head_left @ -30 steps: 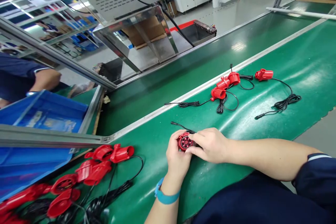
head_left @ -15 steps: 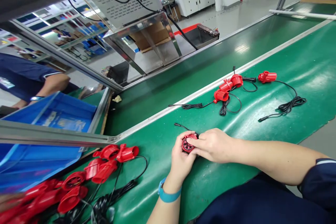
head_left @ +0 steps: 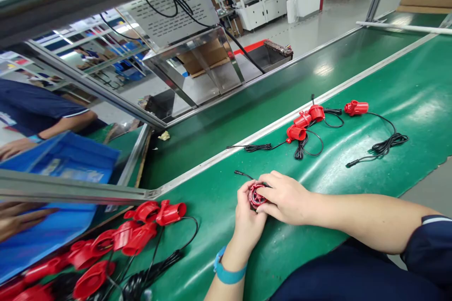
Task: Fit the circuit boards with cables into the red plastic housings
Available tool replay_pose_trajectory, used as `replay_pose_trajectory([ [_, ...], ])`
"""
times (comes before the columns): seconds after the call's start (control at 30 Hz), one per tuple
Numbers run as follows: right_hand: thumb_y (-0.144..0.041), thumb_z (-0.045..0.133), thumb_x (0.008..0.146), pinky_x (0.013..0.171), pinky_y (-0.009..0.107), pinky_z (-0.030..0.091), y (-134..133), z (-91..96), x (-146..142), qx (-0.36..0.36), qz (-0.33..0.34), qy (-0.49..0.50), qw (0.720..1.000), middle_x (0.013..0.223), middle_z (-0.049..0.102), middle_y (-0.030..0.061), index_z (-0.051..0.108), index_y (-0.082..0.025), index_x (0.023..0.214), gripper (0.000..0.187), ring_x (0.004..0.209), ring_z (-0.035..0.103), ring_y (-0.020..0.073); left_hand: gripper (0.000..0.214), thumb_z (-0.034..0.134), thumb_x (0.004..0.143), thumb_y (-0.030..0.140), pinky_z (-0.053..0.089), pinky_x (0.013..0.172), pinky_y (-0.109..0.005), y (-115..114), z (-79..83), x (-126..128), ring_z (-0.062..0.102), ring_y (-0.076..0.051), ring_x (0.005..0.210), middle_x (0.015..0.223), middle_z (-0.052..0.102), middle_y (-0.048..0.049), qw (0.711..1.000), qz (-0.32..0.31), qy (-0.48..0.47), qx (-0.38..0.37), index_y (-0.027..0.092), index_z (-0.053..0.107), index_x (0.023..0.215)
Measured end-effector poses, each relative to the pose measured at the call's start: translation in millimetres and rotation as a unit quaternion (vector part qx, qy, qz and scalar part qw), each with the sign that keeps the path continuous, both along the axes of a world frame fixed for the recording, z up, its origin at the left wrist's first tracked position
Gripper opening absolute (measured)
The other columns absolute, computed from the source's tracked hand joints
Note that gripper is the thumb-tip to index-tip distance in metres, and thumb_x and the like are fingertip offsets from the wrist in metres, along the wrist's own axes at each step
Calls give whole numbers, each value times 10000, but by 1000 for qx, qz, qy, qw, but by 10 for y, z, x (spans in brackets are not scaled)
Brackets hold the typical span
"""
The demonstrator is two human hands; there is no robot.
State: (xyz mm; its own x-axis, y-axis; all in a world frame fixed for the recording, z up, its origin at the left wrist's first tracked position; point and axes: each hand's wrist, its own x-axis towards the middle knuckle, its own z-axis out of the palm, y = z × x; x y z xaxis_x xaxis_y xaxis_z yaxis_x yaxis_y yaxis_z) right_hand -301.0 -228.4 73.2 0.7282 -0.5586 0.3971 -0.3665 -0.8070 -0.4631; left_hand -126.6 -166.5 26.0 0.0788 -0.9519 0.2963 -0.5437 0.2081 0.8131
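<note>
Aluminium framing, a walled channel and factory machinery stand behind the green tabletop (head_left: 212, 190). Near its front edge, above the person's lap, a round red housing (head_left: 257, 199) sits between two bare hands. The left hand (head_left: 248, 221) is nearer and carries it, fingers curled around its left side. Its open face tilts up toward the head camera, so its axis seems to run down into the left palm, though the body is hidden. From the right, the right hand (head_left: 287, 201) reaches across: index finger over the face, thumb at the lower rim. Both touch the housing; whether they pinch a smaller part within, I cannot tell. A black connector (head_left: 241, 173) lies just beyond the hands.

Farther right are three clustered red housings (head_left: 296, 133) and a lone red housing (head_left: 356, 108), each well apart from the fingers. At left, a heap of red housings (head_left: 139, 239) lies beside a blue bin (head_left: 79, 218); its contents are not clear.
</note>
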Motion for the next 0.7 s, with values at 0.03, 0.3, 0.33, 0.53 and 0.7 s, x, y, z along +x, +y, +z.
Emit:
replay_pose_trajectory([
  [0.03, -307, 640, 987, 868, 393, 539, -7, -32, 13, -2, 9, -29, 1000, 1065, 653, 127, 695, -131, 1008, 186, 926, 572, 239, 596, 624, 830, 162, 571, 974, -406, 8, 7, -10, 660, -234, 1150, 1298, 609, -130, 1000, -5, -2, 3, 215, 418, 1387],
  [0.3, -201, 639, 965, 881, 437, 578, -11, -98, 79, -10, 25, -98, 995, 1098, 688, 142, 675, -127, 1038, 110, 953, 608, 253, 710, 650, 848, 196, 538, 1033, -478, -4, 41, -56, 629, -265, 1207, 1356, 552, -170, 998, -31, 26, 38, 198, 288, 1458],
  [0.33, -194, 618, 977, 871, 442, 584, 2, -90, 73, -11, 25, -104, 994, 1114, 688, 144, 677, -131, 1058, 119, 957, 609, 256, 720, 647, 848, 186, 531, 1045, -478, 4, 54, -69, 627, -262, 1208, 1360, 550, -170, 998, -35, 36, 41, 197, 277, 1465],
  [0.53, -212, 534, 1032, 829, 405, 622, -101, -156, 36, -45, 49, -108, 992, 1180, 681, 131, 678, -191, 1177, 205, 991, 645, 251, 769, 640, 825, 134, 474, 1128, -473, -41, 53, -78, 597, -258, 1241, 1373, 551, -166, 991, -97, 88, 39, 183, 242, 1481],
  [0.7, -296, 530, 1043, 796, 342, 647, -191, -172, 21, -90, 72, -102, 988, 1143, 704, 94, 690, -261, 1214, 237, 979, 684, 229, 858, 674, 751, 128, 458, 1143, -504, -95, -24, -50, 601, -290, 1225, 1335, 572, -180, 990, -122, 77, 1, 152, 228, 1484],
])
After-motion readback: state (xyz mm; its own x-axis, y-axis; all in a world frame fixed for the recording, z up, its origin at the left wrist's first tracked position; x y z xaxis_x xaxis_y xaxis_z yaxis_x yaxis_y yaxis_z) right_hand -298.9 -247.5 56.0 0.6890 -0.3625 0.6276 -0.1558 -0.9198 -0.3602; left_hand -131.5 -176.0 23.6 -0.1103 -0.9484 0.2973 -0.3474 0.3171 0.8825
